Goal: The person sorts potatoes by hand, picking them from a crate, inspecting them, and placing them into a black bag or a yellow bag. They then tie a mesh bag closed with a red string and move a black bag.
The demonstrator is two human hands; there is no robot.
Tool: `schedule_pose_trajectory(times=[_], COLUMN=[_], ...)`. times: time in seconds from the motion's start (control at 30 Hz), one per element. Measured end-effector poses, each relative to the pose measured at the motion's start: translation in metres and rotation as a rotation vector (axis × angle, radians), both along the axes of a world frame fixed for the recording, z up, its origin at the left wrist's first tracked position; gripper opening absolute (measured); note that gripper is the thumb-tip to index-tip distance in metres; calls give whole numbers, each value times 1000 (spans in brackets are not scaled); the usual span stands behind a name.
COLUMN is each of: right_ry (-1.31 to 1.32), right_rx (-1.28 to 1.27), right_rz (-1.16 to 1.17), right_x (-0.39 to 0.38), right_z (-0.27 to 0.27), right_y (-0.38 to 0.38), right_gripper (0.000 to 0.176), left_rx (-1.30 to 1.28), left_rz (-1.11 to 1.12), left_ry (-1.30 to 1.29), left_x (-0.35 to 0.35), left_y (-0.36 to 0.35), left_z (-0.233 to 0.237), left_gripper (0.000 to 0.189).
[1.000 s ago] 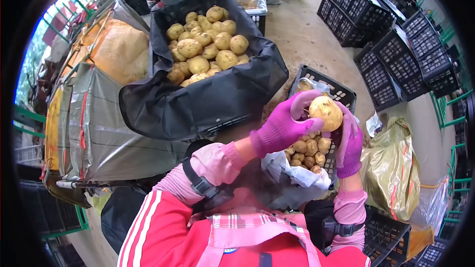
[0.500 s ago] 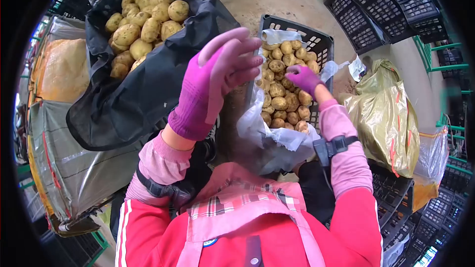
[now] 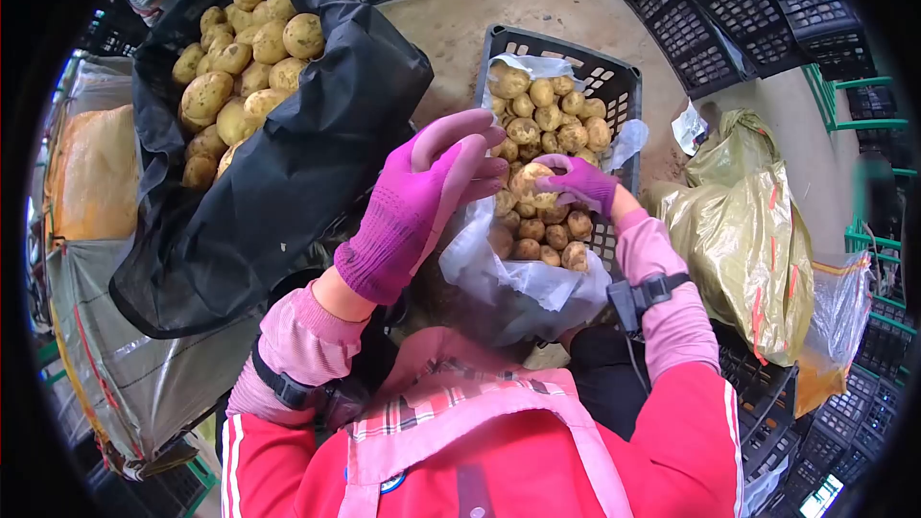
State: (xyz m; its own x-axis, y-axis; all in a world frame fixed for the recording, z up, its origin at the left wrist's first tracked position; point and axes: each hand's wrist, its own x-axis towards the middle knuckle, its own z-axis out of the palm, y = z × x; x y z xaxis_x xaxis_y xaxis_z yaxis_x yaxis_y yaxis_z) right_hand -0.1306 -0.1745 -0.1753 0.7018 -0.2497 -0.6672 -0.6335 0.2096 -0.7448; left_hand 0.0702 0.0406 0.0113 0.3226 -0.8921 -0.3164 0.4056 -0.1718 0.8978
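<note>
1. Over the black perforated plastic crate (image 3: 622, 84), the purple-gloved right hand (image 3: 580, 182) has its fingers around a large, rounded, yellow-brown potato (image 3: 531, 186). Whether its weight rests on the pile cannot be told. Being broad, it could roll free if gripped only at one side.
2. Raised between the two crates, the purple-gloved left hand (image 3: 422, 201) is released, its fingers loosely spread around nothing. With no support from it, a slipping potato would likely drop unchecked.
3. Beneath the right hand lie small, round, brownish potatoes (image 3: 573, 137); pressing the large one down could bruise them or push some outward.
4. Around them, a thin white sheet liner (image 3: 547, 283) droops over the near rim; a snagged finger could tear it.
5. Farther left, a black cloth lining (image 3: 288, 173) surrounds heaped larger potatoes (image 3: 206, 96); a forearm catching its loose fold might dislodge several.
</note>
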Motion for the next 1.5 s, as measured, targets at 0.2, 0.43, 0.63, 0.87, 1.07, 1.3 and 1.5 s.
schedule_pose_trajectory(times=[0.2, 0.43, 0.63, 0.87, 1.07, 1.3, 1.5], right_ry=[-382, -360, -422, -585, -611, -677, -546], right_rx=[-141, -549, -614, -272, -606, -961, -893], right_rz=[-23, -264, -380, -513, -484, -331, -412], right_x=[-19, -19, -6, 2, 8, 12, 2], right_z=[167, 209, 210, 205, 185, 200, 183], right_y=[48, 118, 129, 139, 137, 142, 118], right_gripper=[66, 56, 52, 68, 68, 61, 49], left_rx=[19, -369, -520, -453, -470, -235, -476], left_rz=[-194, -134, 9, 137, 117, -121, 725], left_ry=[-365, -789, -853, -714, -1052, 72, -809], left_x=[-24, -58, -52, -48, -27, -18, 68], left_y=[-2, 1, -2, -7, -19, 2, 26], left_z=[-22, -31, -21, -14, -27, -2, 28], left_gripper=[61, 87, 68, 38, 28, 50, 38])
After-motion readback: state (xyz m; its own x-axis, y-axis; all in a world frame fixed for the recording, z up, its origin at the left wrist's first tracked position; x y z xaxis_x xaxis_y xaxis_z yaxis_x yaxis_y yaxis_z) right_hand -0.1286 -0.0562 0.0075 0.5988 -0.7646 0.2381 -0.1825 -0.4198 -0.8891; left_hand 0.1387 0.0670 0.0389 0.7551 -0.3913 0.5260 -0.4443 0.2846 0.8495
